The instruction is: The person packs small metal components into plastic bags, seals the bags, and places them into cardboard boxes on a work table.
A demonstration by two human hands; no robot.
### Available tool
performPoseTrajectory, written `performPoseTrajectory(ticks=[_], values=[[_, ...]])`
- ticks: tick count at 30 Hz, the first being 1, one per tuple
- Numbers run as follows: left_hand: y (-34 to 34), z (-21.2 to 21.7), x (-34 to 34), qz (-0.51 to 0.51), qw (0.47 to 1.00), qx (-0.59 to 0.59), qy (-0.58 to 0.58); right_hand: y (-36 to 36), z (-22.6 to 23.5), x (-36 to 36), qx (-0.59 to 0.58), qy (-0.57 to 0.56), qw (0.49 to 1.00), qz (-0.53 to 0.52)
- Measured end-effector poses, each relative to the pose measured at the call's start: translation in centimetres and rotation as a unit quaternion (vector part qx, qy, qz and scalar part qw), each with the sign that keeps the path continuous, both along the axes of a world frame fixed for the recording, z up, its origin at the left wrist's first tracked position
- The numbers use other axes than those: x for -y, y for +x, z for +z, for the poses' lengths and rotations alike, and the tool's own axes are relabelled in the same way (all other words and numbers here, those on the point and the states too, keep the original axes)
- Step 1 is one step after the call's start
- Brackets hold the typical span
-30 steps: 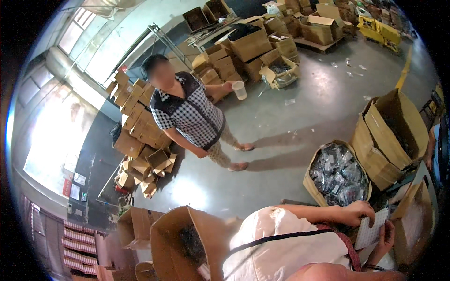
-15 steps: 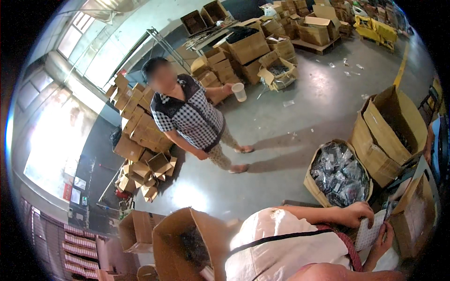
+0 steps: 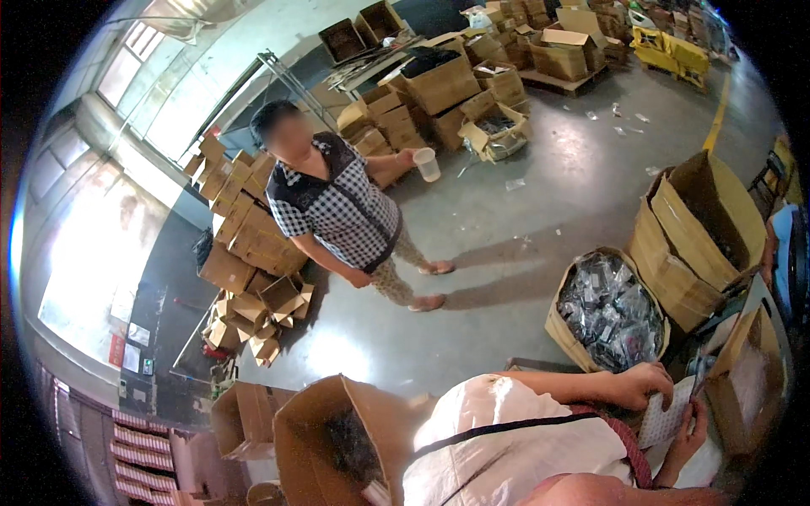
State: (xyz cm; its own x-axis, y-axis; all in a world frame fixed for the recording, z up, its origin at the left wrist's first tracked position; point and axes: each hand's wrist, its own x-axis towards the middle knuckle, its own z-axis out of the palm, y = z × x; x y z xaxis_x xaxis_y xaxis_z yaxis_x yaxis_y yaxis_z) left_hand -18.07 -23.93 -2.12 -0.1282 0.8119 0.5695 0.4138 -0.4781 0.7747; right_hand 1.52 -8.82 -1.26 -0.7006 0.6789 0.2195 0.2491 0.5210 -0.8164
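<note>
White dotted sheet (image 3: 660,423) sits near the carton (image 3: 567,341) of bagged items (image 3: 609,308), pinched by your left hand (image 3: 646,384) above and your right hand (image 3: 693,430) at the side, seemingly a steadying step whose next move likely needs both grips even.

Piled cardboard boxes (image 3: 263,240) stand behind a person (image 3: 342,215) with a translucent cup (image 3: 428,166).

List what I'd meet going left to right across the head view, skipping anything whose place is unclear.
Bright window, pile of cardboard boxes, plastic cup, open floor box, white sheet, open box just right of the sheet.
</note>
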Motion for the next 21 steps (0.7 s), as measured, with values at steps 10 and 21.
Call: performPoseTrajectory(ticks=[10, 21], values=[[-0.1, -0.6, 0.8, 0.013, 0.999, 0.018, -0.028, -0.2, 1.5, 2.4, 0.022, 0.068, 0.996, 0.046], [1.1, 1.6, 2.0, -0.028, 0.997, 0.035, -0.069, 1.5, 2.0, 6.0, -0.002, 0.027, 0.997, -0.074]])
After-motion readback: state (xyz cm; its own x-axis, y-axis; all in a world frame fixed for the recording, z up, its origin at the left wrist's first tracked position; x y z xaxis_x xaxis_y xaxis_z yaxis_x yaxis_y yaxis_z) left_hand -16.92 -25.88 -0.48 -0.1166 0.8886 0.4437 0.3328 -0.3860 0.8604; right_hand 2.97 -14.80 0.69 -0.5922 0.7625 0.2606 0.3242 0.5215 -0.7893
